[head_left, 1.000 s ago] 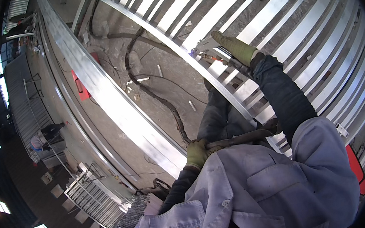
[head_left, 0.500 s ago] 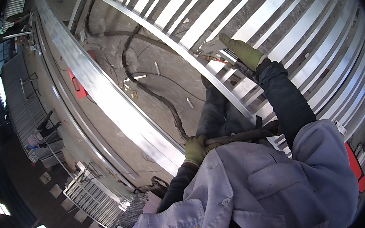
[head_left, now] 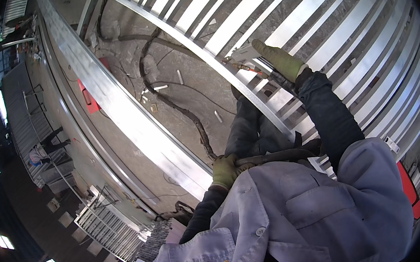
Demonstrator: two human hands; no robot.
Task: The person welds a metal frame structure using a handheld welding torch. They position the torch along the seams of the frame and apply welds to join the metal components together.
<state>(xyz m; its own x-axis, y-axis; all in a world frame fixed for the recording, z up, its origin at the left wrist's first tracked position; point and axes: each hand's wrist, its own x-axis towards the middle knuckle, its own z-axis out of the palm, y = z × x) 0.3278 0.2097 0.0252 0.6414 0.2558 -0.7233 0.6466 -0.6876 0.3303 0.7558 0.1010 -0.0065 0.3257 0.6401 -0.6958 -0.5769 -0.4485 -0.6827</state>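
Observation:
My left hand [head_left: 225,172], in a yellow-green work glove, is closed around a thick dark cable [head_left: 270,158] in front of my waist. From there the cable runs away over the floor and also across to my right side. My right hand [head_left: 279,60], gloved alike, lies over a slatted silver metal frame [head_left: 201,54], closed on what looks like a welding torch [head_left: 249,68] with a copper-orange front part. The torch tip is close to the frame's long edge rail. A light grey piece [head_left: 243,53] shows beside my fingertips; the glove hides most of the grip.
A long silver beam [head_left: 125,117] slants along my left. The cable [head_left: 187,115] winds over the floor between beam and frame, among small scraps. Beyond lie a red object [head_left: 89,96] and a stack of slatted panels [head_left: 102,228]. Another person [head_left: 40,154] is far left.
Both hands keep their places and grips. The view has shifted very slightly.

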